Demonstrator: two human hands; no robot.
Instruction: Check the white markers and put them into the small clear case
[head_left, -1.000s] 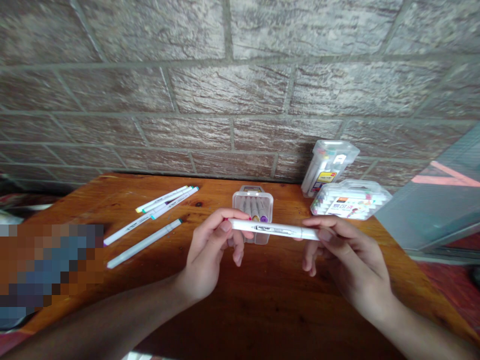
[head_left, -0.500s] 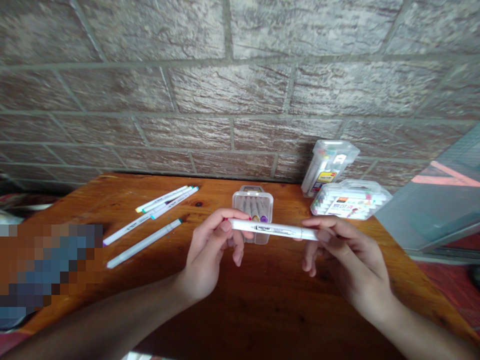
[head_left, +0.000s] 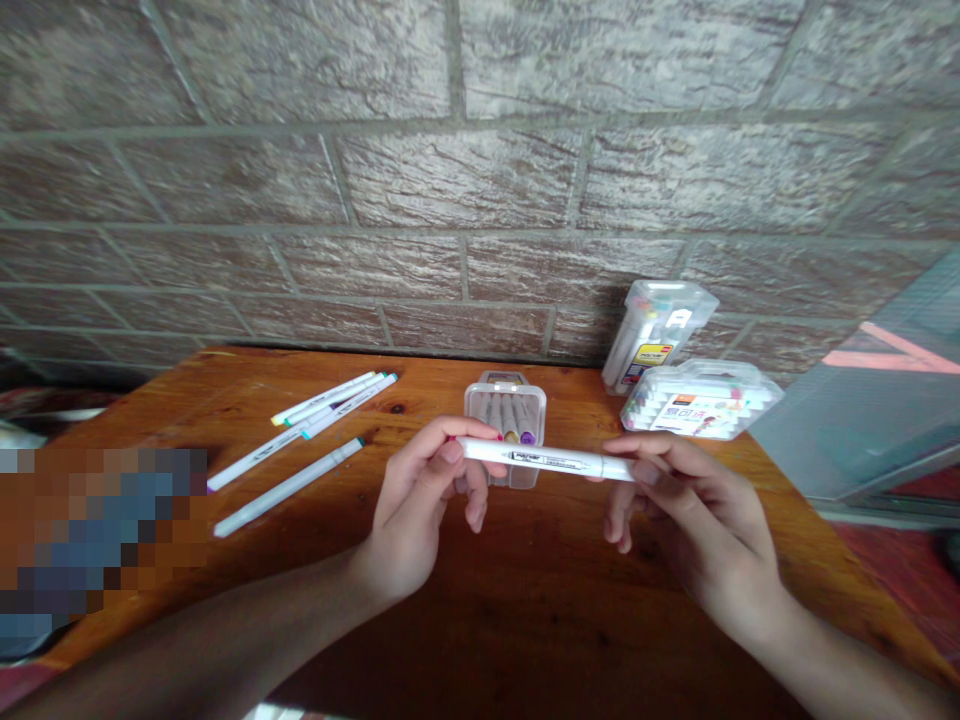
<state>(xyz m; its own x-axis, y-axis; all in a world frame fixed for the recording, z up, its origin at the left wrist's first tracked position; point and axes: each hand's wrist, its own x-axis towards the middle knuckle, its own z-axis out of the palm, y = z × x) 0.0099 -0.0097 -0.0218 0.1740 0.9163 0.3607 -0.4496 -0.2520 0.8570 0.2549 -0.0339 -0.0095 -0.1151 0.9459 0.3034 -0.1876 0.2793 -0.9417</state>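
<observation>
A white marker (head_left: pixel 551 458) is held nearly level above the table, its printed side toward me. My left hand (head_left: pixel 420 505) pinches one end, where a bit of red shows. The other end is gripped between the thumb and fingers of my right hand (head_left: pixel 709 520). Just behind the marker is a clear plastic case (head_left: pixel 541 400) with several markers inside, one with a purple end (head_left: pixel 527 438). Part of that case is hidden by the marker and my left fingers. Left of my left hand, a loose white marker (head_left: pixel 289 488) with a dark green end lies on the wood.
Several more white markers (head_left: pixel 262 458) lie crossed at the left of the wooden table (head_left: pixel 480 620). At the back right, a tall clear marker case (head_left: pixel 652 340) stands by a low case (head_left: pixel 701 402) of markers. A brick wall (head_left: pixel 465 180) rises behind.
</observation>
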